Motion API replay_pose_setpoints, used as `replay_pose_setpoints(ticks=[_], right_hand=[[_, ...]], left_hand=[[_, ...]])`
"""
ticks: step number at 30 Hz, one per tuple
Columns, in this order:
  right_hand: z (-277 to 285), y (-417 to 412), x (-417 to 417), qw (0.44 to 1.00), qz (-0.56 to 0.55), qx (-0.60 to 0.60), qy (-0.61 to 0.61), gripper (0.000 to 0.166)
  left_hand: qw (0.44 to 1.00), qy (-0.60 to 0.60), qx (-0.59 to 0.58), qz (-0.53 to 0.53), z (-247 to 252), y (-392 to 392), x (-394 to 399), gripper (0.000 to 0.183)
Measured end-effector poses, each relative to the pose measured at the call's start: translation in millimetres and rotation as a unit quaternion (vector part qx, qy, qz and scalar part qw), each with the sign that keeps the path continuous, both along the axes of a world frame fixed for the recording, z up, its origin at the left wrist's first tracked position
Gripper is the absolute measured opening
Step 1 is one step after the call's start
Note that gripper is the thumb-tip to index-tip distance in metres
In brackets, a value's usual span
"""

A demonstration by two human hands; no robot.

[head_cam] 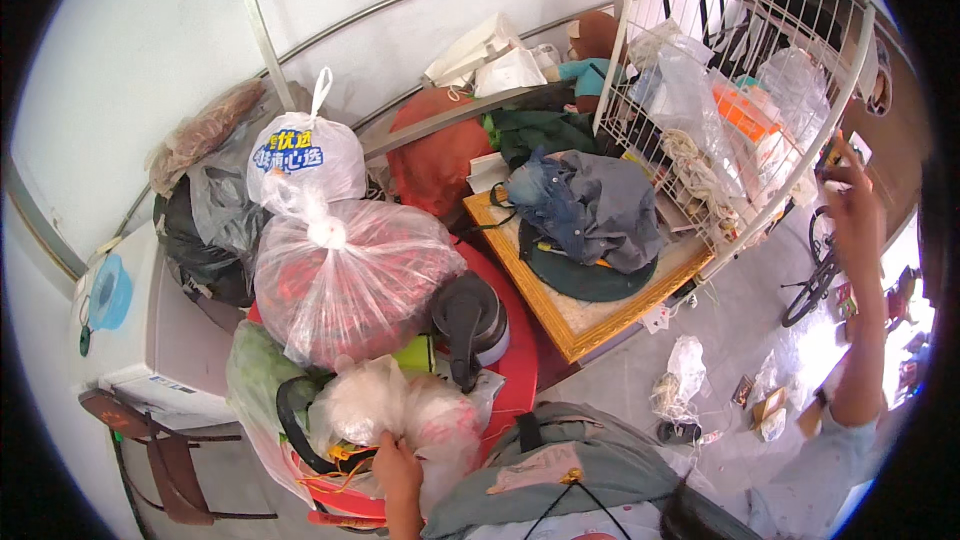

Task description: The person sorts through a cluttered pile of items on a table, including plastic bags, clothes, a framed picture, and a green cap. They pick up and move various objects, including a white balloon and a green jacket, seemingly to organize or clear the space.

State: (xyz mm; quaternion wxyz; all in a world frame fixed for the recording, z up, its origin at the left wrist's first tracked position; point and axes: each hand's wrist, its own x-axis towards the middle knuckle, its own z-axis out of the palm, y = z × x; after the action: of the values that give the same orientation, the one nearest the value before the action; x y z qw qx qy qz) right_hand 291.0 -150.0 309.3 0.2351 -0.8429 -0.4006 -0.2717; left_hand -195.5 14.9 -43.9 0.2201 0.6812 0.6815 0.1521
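Note:
My left hand (397, 469) is at the near edge of a cluttered red table (519, 360), its fingers closed on a thin translucent plastic bag (442, 420) with pale contents. Beside it lie a black curved strap or band (289, 416) and some orange-yellow cords (349, 457). Behind these are a large knotted clear bag of red items (352, 277) and a black-lidded jug (469, 319). Over at the far right, my right hand (855, 202) is raised beside a white wire rack (795, 187). Whether its fingers hold anything is unclear.
A gold picture frame (517, 292) bears a dark cap (585, 281) and grey-blue cloth (600, 202). At left stand a white appliance (180, 315) and a brown chair (176, 476). Loose bags (686, 364) and a small bicycle (814, 277) are on the floor at right.

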Motion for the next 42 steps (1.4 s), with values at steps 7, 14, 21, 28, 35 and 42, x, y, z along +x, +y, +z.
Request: replay_pose_setpoints(ticks=[7,14,21,28,35,42], right_hand=[[-18,165,-190,0.686,0.653,-0.213,0.241,0.053],[-26,191,-221,0.514,0.779,-0.221,0.283,0.051],[-20,300,-94,0.575,0.684,-0.211,0.396,0.063],[-207,586,102,0.927,0.318,-0.133,0.148,0.083],[-268,701,255,0.967,0.147,-0.010,0.206,0.083],[-286,742,267,0.952,0.182,-0.052,0.242,0.028]], left_hand=[[0.999,-0.036,0.033,0.019,-18,3,4,0.013],[0.993,0.002,0.042,0.108,-14,-9,20,0.021],[0.953,0.019,-0.010,0.303,-20,-4,48,0.029],[0.734,-0.531,0.197,0.375,-136,-9,-20,0.038],[0.800,-0.426,0.143,0.397,-88,-14,2,0.038],[0.818,-0.432,0.138,0.354,-90,-28,8,0.039]])
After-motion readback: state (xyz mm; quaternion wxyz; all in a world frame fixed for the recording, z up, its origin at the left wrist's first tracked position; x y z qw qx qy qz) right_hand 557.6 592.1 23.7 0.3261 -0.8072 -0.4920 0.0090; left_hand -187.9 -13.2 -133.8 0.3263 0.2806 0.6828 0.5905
